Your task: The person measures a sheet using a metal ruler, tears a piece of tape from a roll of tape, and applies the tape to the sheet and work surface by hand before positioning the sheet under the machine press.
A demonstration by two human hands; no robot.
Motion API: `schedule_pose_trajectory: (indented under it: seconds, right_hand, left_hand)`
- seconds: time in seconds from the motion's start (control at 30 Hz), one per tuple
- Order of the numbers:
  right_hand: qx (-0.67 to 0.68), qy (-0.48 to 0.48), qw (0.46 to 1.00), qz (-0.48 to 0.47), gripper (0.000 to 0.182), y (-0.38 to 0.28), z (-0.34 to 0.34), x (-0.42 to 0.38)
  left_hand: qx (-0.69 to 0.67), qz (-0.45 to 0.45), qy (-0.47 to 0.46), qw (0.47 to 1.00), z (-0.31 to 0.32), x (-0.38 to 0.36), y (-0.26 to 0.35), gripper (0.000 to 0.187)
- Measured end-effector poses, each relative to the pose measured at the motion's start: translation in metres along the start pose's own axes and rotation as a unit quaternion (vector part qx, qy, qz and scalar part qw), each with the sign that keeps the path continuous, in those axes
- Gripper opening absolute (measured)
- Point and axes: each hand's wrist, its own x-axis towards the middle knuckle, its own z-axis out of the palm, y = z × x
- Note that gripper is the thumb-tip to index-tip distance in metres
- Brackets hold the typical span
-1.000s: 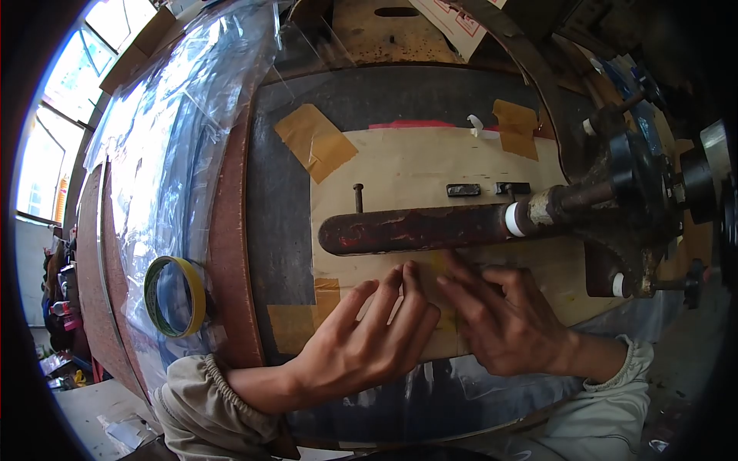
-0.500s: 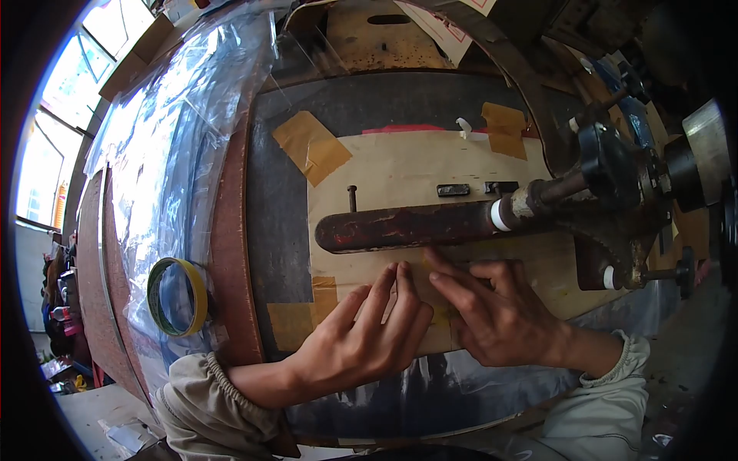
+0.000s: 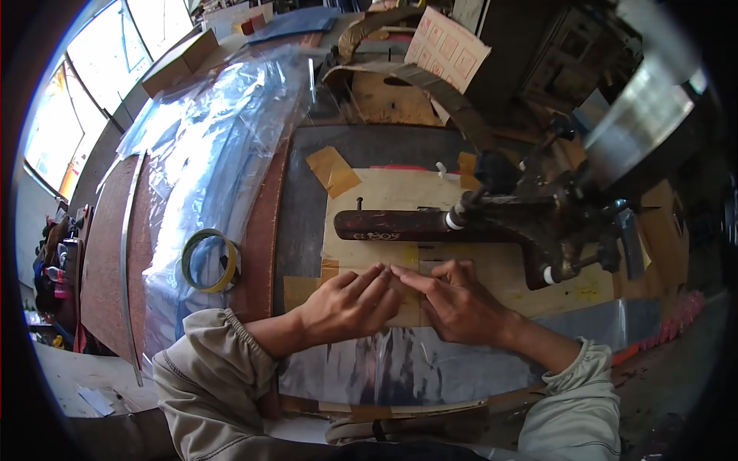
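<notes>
My left hand (image 3: pixel 350 301) is closed, its thumb and fingertips pressed together over the beige board (image 3: pixel 492 269). Beside it, my right hand (image 3: pixel 467 306) has curled fingers, with the index finger reaching to the left fingertips, so the two hands almost touch. Anything pinched there is too small to make out. Just beyond the fingertips, a dark red-brown metal arm (image 3: pixel 400 225) with pale lettering stretches across the board. It joins a clamp-like fixture (image 3: pixel 561 230) with black knobs on the right. A thin pin (image 3: pixel 359 203) stands behind the arm's rounded end.
Brown tape pieces (image 3: pixel 334 172) lie on the board's corners. A yellow tape roll (image 3: pixel 210 260) rests on clear plastic sheeting (image 3: pixel 207 146) at the left. A shiny metal cylinder (image 3: pixel 642 127) is at upper right, and a printed card (image 3: pixel 447 50) stands at the back.
My head view has shifted, showing more of the bench's back. My right hand has come closer to the left, and the fingertips now meet. The small black blocks behind the arm are mostly hidden.
</notes>
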Motion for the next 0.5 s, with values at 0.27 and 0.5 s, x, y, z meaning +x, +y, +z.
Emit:
schedule_pose_trajectory:
  seconds: [0.27,0.5]
  right_hand:
    - [-0.042,0.024,0.998,-0.027,0.043,-0.001,-0.001,-0.006]
    - [-0.005,-0.017,0.999,0.034,0.034,0.002,-0.012,-0.006]
  left_hand:
    - [-0.061,-0.050,0.016,0.997,-0.005,0.005,0.001,0.011]
    - [-0.018,-0.019,-0.086,0.996,-0.013,0.007,0.003,0.016]
